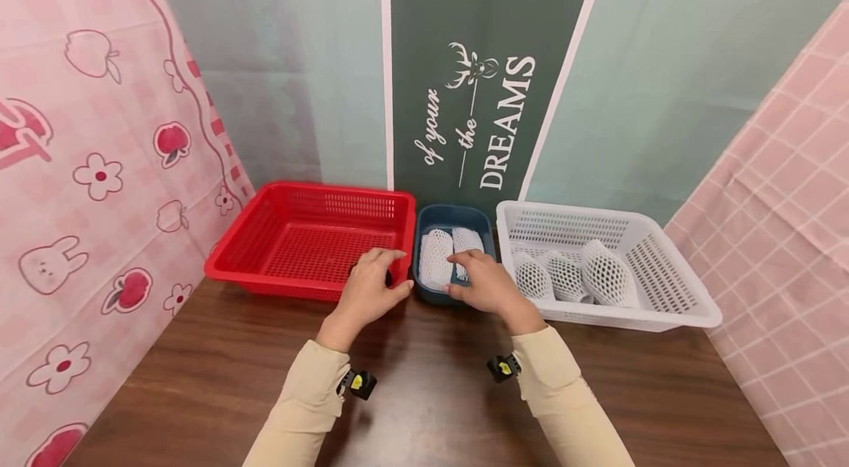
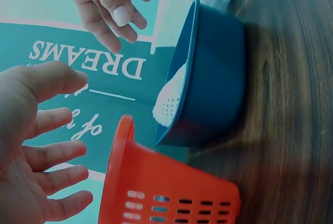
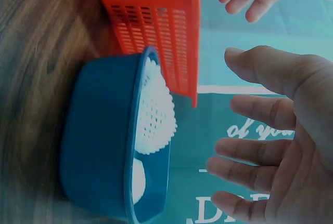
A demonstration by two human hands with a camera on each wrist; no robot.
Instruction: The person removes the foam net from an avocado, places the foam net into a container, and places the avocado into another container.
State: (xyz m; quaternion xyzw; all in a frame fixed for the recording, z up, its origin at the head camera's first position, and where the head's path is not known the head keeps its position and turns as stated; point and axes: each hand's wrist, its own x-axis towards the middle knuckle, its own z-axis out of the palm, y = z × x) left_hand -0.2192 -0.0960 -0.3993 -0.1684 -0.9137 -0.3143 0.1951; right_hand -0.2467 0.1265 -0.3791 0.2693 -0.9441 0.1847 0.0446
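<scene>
In the head view a blue bin (image 1: pixel 433 296) stands between two baskets. It contains two objects in white foam net sleeves, a left one (image 1: pixel 436 261) and a right one (image 1: pixel 468 240) partly covered by my right hand. That right hand (image 1: pixel 487 281) hovers over the bin's right side, fingers apart and holding nothing. My left hand (image 1: pixel 370 289) is above the near right corner of the red basket (image 1: pixel 312 284), its fingers spread and nothing in them. Behind the left hand shows a dark patch (image 1: pixel 354 269), mostly hidden. Both wrist views show the palms facing each other.
To the right, a white basket (image 1: pixel 676 316) holds several net-sleeved objects (image 1: pixel 605 275). All three containers stand in a row on the brown wooden table (image 1: pixel 424 393), against a green curtain (image 1: pixel 431 10). Pink patterned cloths (image 1: pixel 119 231) hang at both sides.
</scene>
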